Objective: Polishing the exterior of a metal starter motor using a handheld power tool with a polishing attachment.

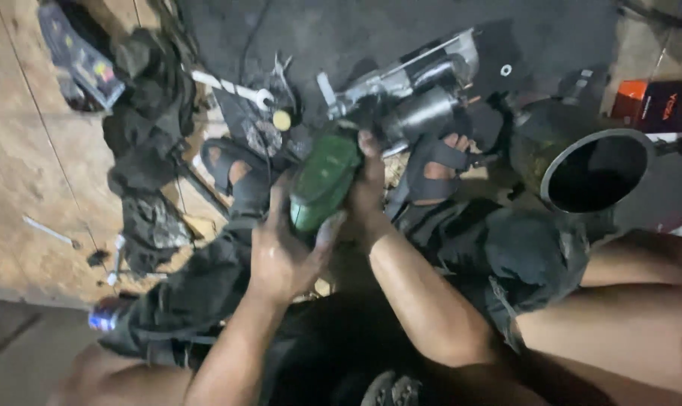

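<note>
**Both hands on green tool body, seated on floor**

Head cam looks down at a person sitting on the floor w/ legs in dark trousers and feet in dark sandals. Left hand wraps the lower end of a green tool housing, grip closed round it from below/left, fingers greasy. Right hand clasps the same housing on its right side, fingers reaching to its upper end, grip closed on it too. Housing sits tilted, between the knees, above the lap, just below a grey metal motor assembly lying on the dark floor mat. Upper end of housing is near or touching the motor; can't tell which.

Left foot in sandal is just left of the housing; right foot in sandal just right, next to the motor. A big dark metal cylinder, open mouth facing cam, lies right of the right foot. White-handled wrench lies upper left of the motor, small yellow round cap beside it. Pile of dark rags at left on plywood floor. Orange-black box at far right.
</note>
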